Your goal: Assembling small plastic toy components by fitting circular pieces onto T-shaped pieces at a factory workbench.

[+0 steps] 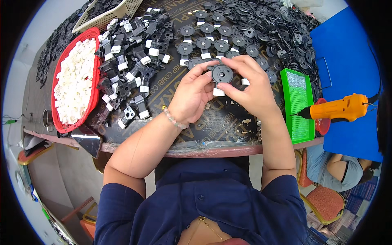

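Observation:
Between my two hands, just past the table's near edge, is a black disc-topped plastic part [222,74] with a white block at its lower end. My left hand [188,94] pinches its left side with thumb and fingers. On the other side, my right hand [254,90] grips the disc's rim, thumb below and fingers above. Rows of similar black disc parts with white ends [203,43] lie just beyond my hands. To the left spreads a heap of black brackets with white ends [141,61], without discs.
A red basket [97,65] of white pieces stands at left, near a phone [87,139]. Loose black discs [261,24] pile up at far right. A green tray [289,102] of small metal pieces sits right, beside an orange electric screwdriver [341,109]. Another person [332,167] is at lower right.

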A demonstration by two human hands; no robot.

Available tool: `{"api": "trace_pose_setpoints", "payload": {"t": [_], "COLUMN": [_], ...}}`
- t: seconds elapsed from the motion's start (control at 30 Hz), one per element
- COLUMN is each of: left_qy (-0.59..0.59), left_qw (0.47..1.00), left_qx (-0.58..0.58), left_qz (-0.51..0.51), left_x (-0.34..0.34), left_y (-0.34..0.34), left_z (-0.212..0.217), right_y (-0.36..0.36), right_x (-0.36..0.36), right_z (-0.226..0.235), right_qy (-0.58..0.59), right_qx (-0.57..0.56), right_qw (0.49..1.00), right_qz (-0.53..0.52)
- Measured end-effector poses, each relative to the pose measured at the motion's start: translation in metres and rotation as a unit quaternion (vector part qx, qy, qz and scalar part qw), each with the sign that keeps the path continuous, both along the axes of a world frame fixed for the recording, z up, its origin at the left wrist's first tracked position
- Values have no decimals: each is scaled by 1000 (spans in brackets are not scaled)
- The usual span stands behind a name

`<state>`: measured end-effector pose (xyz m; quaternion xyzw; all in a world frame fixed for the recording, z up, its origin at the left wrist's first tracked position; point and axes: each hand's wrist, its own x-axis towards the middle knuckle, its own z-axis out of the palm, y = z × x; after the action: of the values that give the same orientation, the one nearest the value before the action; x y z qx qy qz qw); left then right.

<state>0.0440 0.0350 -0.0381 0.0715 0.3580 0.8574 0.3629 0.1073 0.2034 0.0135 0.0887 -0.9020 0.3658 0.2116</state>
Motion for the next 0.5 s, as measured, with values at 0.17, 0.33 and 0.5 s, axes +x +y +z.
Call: {"api": "trace_pose_setpoints", "payload": {"t": [0.17, 0.33, 0.5], "left_qy": [22, 39, 45], "left_qw": [1000, 999, 999], "left_qx": [2, -10, 7], "left_qz": [-2, 19, 9], "left_x": [2, 6, 8], "left_y": [-2, -1, -1], "left_z": [-1, 1, 5], "right_y": [3, 5, 8], "right_x": [0, 1, 2], "right_z": [2, 7, 11], "right_qy": [6, -13, -62], "right_qx": [62, 61, -7], "right_qw": [998, 998, 996], "right_qz": [13, 29, 61]}}
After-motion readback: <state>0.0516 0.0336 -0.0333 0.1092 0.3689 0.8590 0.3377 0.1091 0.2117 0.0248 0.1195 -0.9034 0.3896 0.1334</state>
